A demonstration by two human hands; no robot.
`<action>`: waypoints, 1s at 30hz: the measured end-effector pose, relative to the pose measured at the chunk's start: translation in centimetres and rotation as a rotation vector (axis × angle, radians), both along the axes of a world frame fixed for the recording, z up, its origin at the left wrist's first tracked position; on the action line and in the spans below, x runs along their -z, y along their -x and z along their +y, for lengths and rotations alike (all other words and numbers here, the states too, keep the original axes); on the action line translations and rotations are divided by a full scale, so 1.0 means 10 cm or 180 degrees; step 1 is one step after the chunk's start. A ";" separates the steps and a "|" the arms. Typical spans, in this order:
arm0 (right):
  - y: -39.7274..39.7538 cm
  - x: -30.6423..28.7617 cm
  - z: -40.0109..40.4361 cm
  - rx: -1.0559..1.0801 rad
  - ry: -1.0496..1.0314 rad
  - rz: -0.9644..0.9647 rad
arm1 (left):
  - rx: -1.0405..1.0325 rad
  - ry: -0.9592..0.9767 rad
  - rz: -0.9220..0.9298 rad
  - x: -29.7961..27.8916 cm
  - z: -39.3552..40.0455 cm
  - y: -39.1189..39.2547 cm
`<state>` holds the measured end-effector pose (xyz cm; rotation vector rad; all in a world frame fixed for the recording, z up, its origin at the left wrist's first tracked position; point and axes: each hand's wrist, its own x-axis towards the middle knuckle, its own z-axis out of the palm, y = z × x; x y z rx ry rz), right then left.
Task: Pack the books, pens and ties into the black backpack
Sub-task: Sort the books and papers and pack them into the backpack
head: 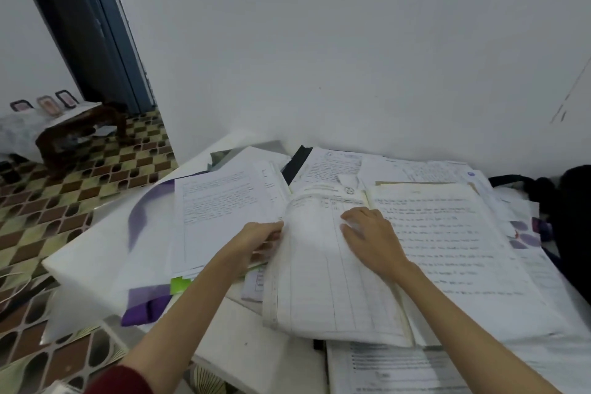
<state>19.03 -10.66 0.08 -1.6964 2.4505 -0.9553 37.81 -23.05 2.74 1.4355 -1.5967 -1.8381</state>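
your left hand (260, 238) is pinching the left edge of a ruled sheet (323, 272) lying on the paper-strewn bench (96, 253); your right hand (371, 240) is resting on the same sheet, fingers straight. the black backpack (569, 217) is sitting well to the right, apart from both.

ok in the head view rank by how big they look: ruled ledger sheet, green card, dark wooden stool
1. White ruled ledger sheet, clearly largest.
2. Dark wooden stool, though it stands farther off.
3. Green card, mostly hidden under papers.
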 end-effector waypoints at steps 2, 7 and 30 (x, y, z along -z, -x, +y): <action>-0.02 -0.08 0.01 0.0092 0.0256 -0.0614 | -0.0056 -0.0104 0.0671 -0.13 0.01 0.02; 0.12 -0.41 0.14 0.0154 0.0392 -0.1762 | 0.0219 -0.0133 0.1544 -0.54 0.14 0.28; 1.58 -0.25 1.59 0.1671 -0.0947 -0.1196 | 0.1381 0.2820 -0.0809 0.17 0.92 1.68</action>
